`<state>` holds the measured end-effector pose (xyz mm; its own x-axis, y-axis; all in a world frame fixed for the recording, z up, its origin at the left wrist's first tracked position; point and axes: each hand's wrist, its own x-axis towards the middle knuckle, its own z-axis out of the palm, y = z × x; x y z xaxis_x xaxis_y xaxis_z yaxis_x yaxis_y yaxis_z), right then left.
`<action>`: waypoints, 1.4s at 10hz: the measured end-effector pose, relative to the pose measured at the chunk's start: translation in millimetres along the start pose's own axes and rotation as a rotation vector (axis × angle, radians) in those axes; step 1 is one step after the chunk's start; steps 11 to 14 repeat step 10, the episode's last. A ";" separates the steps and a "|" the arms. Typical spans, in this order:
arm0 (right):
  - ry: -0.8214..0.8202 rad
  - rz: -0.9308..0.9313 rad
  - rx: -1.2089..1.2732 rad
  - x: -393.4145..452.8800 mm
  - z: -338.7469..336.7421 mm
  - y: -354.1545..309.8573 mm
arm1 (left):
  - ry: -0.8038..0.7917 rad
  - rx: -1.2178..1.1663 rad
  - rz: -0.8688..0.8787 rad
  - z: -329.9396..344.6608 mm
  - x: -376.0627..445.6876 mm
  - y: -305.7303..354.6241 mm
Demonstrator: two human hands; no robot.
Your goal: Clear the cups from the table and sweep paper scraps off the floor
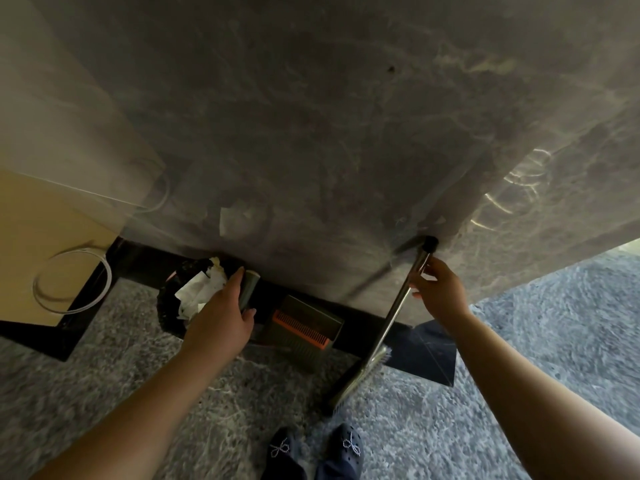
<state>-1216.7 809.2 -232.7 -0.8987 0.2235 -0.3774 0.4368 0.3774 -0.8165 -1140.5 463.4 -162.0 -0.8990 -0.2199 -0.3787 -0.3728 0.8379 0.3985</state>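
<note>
My left hand (221, 317) is shut on a short grey-green cylinder, seemingly the dustpan handle (250, 289), right beside the bin. The grey-green dustpan (304, 332) with an orange comb edge stands on the floor against the black baseboard. A round bin (169, 306) lined with a black bag holds crumpled white paper (201, 292). My right hand (438, 289) grips the metal broom handle (398, 306), which leans against the wall. The broom head (346, 386) rests on the floor in front of my feet. No cups are in view.
A glossy grey marble wall (329, 116) fills the upper view, with a black baseboard (138, 258) below it. A beige surface (31, 237) with a looped white cable (72, 282) is at the left. My dark shoes (315, 452) stand on the grey stone floor (121, 375).
</note>
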 end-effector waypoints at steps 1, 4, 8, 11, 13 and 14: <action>0.002 0.006 -0.011 -3.6 0.5 -0.1 | 0.006 -0.007 0.033 0.6 0.3 -2.4; 0.000 0.010 -0.038 -13.7 -1.2 -4.0 | 0.014 -0.007 0.078 -2.5 -2.8 -9.3; 0.038 0.061 -0.151 -38.7 -4.8 -7.2 | 0.022 -0.021 0.164 -9.2 -8.0 -27.5; 0.088 0.090 -0.193 -61.7 2.8 -15.5 | 0.017 0.007 0.243 -17.2 -3.1 -43.2; 0.088 0.090 -0.193 -61.7 2.8 -15.5 | 0.017 0.007 0.243 -17.2 -3.1 -43.2; 0.088 0.090 -0.193 -61.7 2.8 -15.5 | 0.017 0.007 0.243 -17.2 -3.1 -43.2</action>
